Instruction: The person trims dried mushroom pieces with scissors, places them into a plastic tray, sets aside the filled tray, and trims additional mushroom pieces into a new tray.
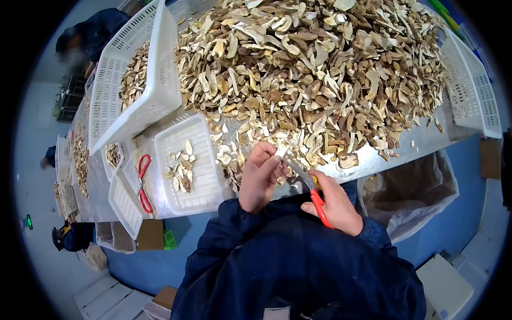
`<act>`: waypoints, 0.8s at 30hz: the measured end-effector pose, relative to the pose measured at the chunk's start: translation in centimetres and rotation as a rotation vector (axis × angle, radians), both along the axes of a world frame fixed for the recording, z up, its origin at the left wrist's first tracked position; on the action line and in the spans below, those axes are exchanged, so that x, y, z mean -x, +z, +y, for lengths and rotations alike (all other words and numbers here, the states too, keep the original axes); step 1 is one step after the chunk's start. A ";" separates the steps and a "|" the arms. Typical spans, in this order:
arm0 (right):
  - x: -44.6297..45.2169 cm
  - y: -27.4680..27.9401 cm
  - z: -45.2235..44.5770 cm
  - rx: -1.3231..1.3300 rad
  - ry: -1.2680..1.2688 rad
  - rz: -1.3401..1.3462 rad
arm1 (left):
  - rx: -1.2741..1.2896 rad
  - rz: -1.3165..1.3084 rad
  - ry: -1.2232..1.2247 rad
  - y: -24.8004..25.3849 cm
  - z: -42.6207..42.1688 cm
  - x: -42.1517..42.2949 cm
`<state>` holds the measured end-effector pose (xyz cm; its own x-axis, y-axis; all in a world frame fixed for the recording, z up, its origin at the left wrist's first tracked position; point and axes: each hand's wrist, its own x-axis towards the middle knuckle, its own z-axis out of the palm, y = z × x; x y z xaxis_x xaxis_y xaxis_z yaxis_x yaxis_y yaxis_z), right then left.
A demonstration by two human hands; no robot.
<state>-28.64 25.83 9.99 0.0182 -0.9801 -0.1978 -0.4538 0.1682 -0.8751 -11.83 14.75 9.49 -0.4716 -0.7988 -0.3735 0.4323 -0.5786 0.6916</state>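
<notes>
My left hand (261,173) pinches a pale slice of dried mushroom (281,150) at the near edge of the big heap. Red-handled scissors (316,196) are in my right hand (336,203), their blades pointing at the slice; whether they touch it I cannot tell. Just beyond both hands lies the heap of dried mushroom slices (314,80) on the metal table (346,173). Left of my left hand is a shallow white tray (202,201) with several mushroom pieces (183,170) in it.
A second pair of red scissors (143,181) lies left of the tray. White perforated crates (154,88) stand at the left and right (472,88). A lined bin (416,197) is below the table at right. Other people (98,32) are at the far left.
</notes>
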 end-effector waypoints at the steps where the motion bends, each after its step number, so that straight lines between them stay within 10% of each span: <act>1: 0.0 -0.1 0.0 0.005 0.003 -0.009 | 0.021 0.018 -0.024 -0.3 0.3 0.0; 20: 0.6 -1.5 0.2 -0.134 -0.071 -0.059 | -0.017 -0.032 -0.111 -2.0 -5.0 -4.1; 24: 1.3 -1.6 0.5 -0.156 -0.121 -0.055 | 0.284 -0.536 -0.201 -4.7 -9.0 -3.7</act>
